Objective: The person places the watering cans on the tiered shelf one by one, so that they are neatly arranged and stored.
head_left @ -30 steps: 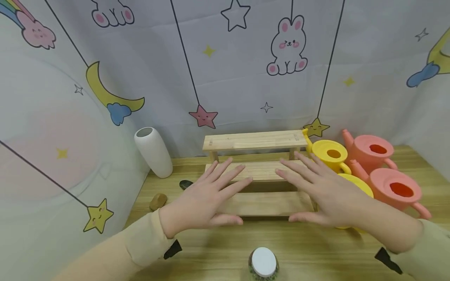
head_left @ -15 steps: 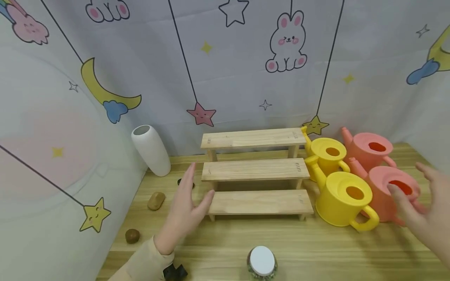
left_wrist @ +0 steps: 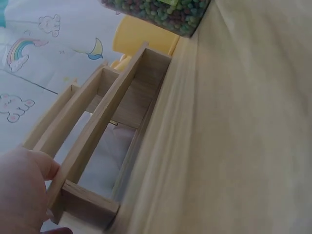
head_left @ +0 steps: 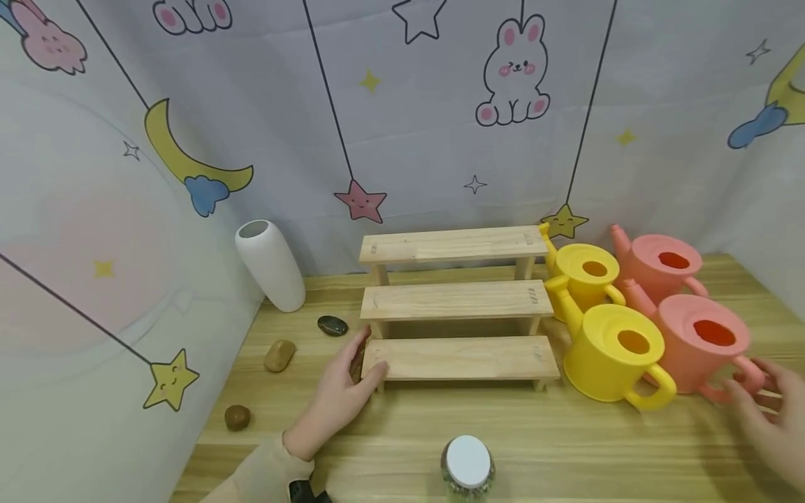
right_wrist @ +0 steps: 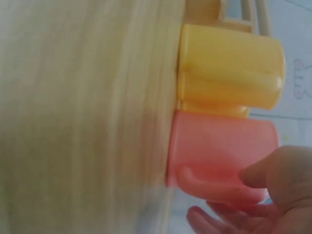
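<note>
A three-step wooden plant stand stands mid-table. My left hand grips the left end of its lowest step, thumb on top and the other fingers along the end. In the left wrist view, the left hand is at the stand's near corner. At the right, my right hand holds the looped handle of the front pink watering can. The right wrist view shows the right hand's thumb against the handle, with the fingers on its other side.
Beside the pink can stand a front yellow watering can, a rear yellow one and a rear pink one. A white vase, a black stone and two brown stones lie left. A white-lidded jar is in front.
Both hands came from over the stand and parted. The left hand lowered onto the stand's lowest step; the right moved right and took the front pink watering can's handle.
</note>
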### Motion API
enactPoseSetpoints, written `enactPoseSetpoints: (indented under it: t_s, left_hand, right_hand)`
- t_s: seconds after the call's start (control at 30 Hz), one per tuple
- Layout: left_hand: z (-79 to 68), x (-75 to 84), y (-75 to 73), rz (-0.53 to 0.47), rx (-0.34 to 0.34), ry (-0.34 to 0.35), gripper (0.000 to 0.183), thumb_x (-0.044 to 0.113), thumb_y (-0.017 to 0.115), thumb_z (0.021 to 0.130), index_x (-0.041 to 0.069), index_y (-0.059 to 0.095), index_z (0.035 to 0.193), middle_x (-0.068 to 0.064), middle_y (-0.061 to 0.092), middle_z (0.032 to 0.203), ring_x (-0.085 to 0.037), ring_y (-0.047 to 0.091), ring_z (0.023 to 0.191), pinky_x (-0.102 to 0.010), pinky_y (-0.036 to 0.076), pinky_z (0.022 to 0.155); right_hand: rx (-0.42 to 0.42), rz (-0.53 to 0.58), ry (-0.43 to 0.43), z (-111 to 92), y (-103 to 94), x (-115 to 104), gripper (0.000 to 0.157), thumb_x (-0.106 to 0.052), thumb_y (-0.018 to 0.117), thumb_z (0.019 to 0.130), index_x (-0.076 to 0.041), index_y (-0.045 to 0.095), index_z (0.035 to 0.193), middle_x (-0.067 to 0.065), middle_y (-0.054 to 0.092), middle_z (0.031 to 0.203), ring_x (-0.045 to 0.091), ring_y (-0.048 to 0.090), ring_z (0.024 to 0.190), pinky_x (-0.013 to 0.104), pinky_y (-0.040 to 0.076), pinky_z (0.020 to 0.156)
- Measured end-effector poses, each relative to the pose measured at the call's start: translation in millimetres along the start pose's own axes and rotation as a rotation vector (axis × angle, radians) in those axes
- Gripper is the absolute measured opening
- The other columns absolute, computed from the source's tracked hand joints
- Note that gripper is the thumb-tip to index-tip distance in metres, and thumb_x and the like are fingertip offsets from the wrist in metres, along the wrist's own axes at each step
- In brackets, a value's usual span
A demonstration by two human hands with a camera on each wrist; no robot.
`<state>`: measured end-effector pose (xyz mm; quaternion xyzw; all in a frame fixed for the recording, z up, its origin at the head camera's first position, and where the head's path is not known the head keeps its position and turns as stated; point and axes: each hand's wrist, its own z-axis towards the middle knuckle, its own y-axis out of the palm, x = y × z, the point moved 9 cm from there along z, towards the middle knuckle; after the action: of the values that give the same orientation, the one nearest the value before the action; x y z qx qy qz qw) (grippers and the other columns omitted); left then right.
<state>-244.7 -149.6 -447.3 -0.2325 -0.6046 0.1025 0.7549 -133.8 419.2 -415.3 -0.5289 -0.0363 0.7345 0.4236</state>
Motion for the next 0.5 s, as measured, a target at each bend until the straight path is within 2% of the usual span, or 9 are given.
enactPoseSetpoints:
  t_s: [0.03,0.1,0.13,0.2,0.27,0.37,0.4,0.47,0.5]
  left_hand:
    - [0.0,-1.7,1.6,-0.019,-0.009,0.000,0.078,0.038,0.067,0.100,0.008,0.030,0.161,-0.010,0.033,0.166,-0.025,0.033,0.154,-0.042,0.033,0.123]
    - [0.0,-5.2,4.6,-0.050,-0.027,-0.007,0.075,0.038,0.067,0.100,0.010,0.032,0.160,-0.010,0.033,0.166,-0.022,0.033,0.154,-0.039,0.033,0.122]
    - [-0.1,-7.0,5.8,-0.060,-0.032,-0.013,0.074,0.038,0.066,0.100,0.011,0.032,0.160,-0.009,0.033,0.166,-0.021,0.032,0.154,-0.038,0.033,0.122]
    - [0.2,-8.9,7.0,-0.070,-0.034,-0.016,0.072,0.039,0.066,0.100,0.013,0.034,0.160,-0.008,0.035,0.165,-0.020,0.033,0.154,-0.038,0.034,0.122]
    - [0.3,-10.2,7.2,-0.070,-0.032,-0.021,0.071,0.040,0.066,0.100,0.014,0.035,0.159,-0.007,0.036,0.165,-0.019,0.034,0.153,-0.038,0.034,0.122]
    - [-0.1,-11.2,6.9,-0.066,-0.029,-0.027,0.071,0.040,0.066,0.100,0.015,0.036,0.159,-0.007,0.037,0.165,-0.020,0.036,0.153,-0.038,0.035,0.122]
    - [-0.4,-11.1,6.8,-0.065,-0.029,-0.030,0.071,0.041,0.066,0.100,0.015,0.036,0.159,-0.007,0.037,0.164,-0.019,0.036,0.153,-0.038,0.035,0.122]
    - [-0.5,-10.8,6.7,-0.067,-0.032,-0.031,0.071,0.041,0.066,0.100,0.016,0.036,0.159,-0.007,0.038,0.164,-0.020,0.037,0.153,-0.038,0.035,0.122]
    - [-0.6,-10.9,6.6,-0.068,-0.033,-0.032,0.071,0.041,0.066,0.100,0.016,0.036,0.159,-0.007,0.038,0.164,-0.020,0.037,0.152,-0.038,0.036,0.122]
  right_hand:
    - [-0.005,0.031,-0.031,1,1.0,-1,0.037,0.002,0.056,0.097,-0.028,0.061,0.119,-0.046,0.041,0.096,-0.035,0.041,0.080,-0.007,0.036,0.057]
    - [-0.007,0.085,-0.074,2,2.6,-1,0.052,0.008,0.054,0.097,-0.044,0.053,0.104,-0.046,0.048,0.095,-0.033,0.047,0.079,-0.006,0.039,0.057]
    - [-0.011,0.128,-0.090,2,3.0,-1,0.056,0.010,0.053,0.096,-0.046,0.053,0.098,-0.045,0.052,0.093,-0.031,0.051,0.078,-0.005,0.041,0.057]
    - [-0.003,0.183,-0.087,4,3.5,2,0.057,0.014,0.052,0.096,-0.043,0.058,0.094,-0.043,0.057,0.091,-0.029,0.055,0.077,-0.004,0.044,0.057]
    - [0.030,0.185,-0.045,5,2.9,7,0.054,0.016,0.053,0.095,-0.037,0.059,0.089,-0.041,0.058,0.088,-0.027,0.056,0.074,-0.004,0.045,0.058]
    - [0.109,0.142,0.113,6,0.3,20,0.042,0.016,0.054,0.095,-0.023,0.059,0.080,-0.038,0.056,0.082,-0.027,0.054,0.069,-0.005,0.044,0.059]
    - [0.145,0.135,0.158,6,-1.6,25,0.040,0.014,0.054,0.097,-0.022,0.057,0.079,-0.038,0.055,0.081,-0.027,0.053,0.067,-0.006,0.044,0.060]
    - [0.178,0.131,0.180,6,-4.3,32,0.032,0.006,0.052,0.101,-0.020,0.064,0.088,-0.037,0.052,0.084,-0.027,0.051,0.072,-0.007,0.042,0.064]
    - [0.168,0.131,0.185,7,-5.2,35,0.032,0.005,0.048,0.103,-0.020,0.068,0.100,-0.038,0.050,0.086,-0.027,0.049,0.075,-0.008,0.040,0.066]
